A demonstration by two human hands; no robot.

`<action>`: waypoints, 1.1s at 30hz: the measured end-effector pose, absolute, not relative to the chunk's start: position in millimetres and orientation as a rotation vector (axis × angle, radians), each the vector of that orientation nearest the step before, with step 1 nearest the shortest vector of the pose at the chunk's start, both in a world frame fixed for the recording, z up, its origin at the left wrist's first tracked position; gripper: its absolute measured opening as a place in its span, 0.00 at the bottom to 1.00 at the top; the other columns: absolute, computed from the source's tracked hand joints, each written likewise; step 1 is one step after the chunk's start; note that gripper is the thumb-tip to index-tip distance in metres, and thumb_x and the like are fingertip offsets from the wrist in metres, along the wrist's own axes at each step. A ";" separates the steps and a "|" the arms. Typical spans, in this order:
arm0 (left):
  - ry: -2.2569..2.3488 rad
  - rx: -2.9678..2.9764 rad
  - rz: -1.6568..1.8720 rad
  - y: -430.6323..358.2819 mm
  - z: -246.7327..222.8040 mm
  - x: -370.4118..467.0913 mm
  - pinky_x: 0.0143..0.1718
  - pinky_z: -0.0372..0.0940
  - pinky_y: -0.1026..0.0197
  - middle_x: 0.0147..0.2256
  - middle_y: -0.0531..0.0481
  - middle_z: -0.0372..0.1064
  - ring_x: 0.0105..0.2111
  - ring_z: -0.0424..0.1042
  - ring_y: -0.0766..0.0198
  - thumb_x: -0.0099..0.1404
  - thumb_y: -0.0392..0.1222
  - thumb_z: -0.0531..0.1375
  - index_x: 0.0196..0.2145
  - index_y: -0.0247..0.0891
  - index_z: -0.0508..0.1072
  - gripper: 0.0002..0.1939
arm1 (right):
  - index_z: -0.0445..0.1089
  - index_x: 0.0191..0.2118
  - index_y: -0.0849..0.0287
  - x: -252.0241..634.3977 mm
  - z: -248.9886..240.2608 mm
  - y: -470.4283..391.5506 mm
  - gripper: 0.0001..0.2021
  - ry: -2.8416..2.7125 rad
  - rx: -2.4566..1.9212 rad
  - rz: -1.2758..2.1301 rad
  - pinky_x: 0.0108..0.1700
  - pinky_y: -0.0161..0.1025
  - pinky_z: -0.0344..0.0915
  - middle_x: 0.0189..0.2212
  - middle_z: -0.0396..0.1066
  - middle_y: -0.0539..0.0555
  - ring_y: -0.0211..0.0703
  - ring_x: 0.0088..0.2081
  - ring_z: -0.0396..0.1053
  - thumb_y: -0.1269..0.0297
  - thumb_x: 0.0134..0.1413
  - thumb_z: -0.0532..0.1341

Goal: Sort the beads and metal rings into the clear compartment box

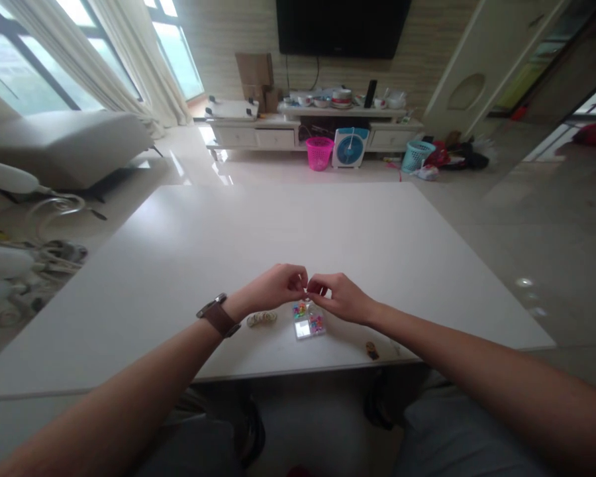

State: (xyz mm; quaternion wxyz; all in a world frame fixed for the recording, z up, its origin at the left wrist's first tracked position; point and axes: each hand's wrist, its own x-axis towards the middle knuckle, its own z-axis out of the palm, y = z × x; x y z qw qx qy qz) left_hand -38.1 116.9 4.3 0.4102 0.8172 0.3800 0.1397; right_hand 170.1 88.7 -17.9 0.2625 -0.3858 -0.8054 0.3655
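Observation:
My left hand (284, 283), with a watch (219, 315) on its wrist, and my right hand (342, 297) meet fingertip to fingertip above the white table. Both are closed in a pinch. Whatever lies between the fingertips is too small to make out. Just below them sits a small clear compartment box (302, 329) with bright, many-coloured little pieces (316, 323) in some of its sections. Left of the box lies a pale, coiled or strung bundle (262, 319). A small brown and yellow object (372, 350) rests near the table's front edge, below my right forearm.
The white table (298, 225) stretches away in front of me. Beyond it stand a pink basket (320, 154), a blue and white fan (350, 148) and a light blue basket (417, 156) before a low cabinet (238, 137). Chairs (10, 265) stand at the left.

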 end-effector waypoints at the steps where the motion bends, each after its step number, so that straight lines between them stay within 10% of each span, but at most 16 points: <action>1: 0.957 2.053 0.351 116.6 3.9 -37.8 0.28 0.60 0.66 0.27 0.52 0.72 0.28 0.69 0.68 0.60 0.42 0.64 0.31 0.36 0.70 0.08 | 0.71 0.33 0.60 169.8 -18.1 88.5 0.02 -2.166 -1.041 1.001 0.35 0.34 0.64 0.28 0.73 0.50 0.37 0.30 0.70 0.70 0.57 0.61; 20: 1.280 2.301 0.113 142.7 -13.6 -74.9 0.27 0.60 0.65 0.28 0.50 0.74 0.26 0.70 0.66 0.53 0.30 0.61 0.32 0.35 0.77 0.08 | 0.76 0.31 0.58 175.3 -36.9 93.1 0.06 -2.424 -1.144 0.838 0.39 0.36 0.64 0.29 0.72 0.51 0.39 0.33 0.68 0.75 0.51 0.62; 33: 1.287 2.289 0.016 142.9 -31.1 -74.7 0.27 0.58 0.66 0.30 0.49 0.75 0.27 0.69 0.66 0.58 0.43 0.63 0.33 0.36 0.77 0.08 | 0.75 0.30 0.59 171.1 -37.5 93.4 0.05 -2.554 -1.044 0.719 0.40 0.37 0.62 0.30 0.71 0.53 0.41 0.37 0.67 0.74 0.53 0.63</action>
